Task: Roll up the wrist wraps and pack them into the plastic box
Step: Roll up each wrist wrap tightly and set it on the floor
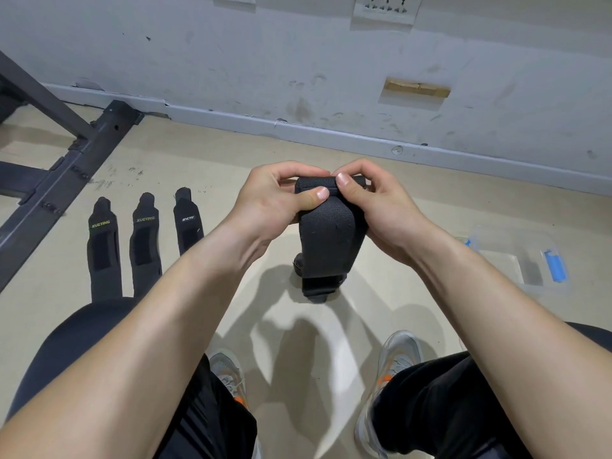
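1. The left hand (275,197) and the right hand (374,207) are both closed on one black wrist wrap (326,226), held in the air over the floor (205,154) in front of the person's knees.
2. Both thumbs press on the wrap's top end, where a small roll has been started; the curled fingers close behind it.
3. The relation that counts: the roll's axis runs across, from hand to hand, while the loose length hangs straight down and toward the person, with its free end below the hands. Judging by this, further rolling must take up that hanging tail.
4. Neither hand is nearer; they grip the roll from opposite ends, evenly.
5. Three more wrist wraps (144,243) lie flat on the floor to the left, side by side, long axes pointing away from the person; these are not yet rolled.
6. Two of them read "XUEYING" in yellow-green letters; the third label is white and too blurred to read surely.
7. The plastic box (516,256), clear with blue latches, sits on the floor to the right, nearer the right hand. It looks empty, though its clear walls make that hard to tell.
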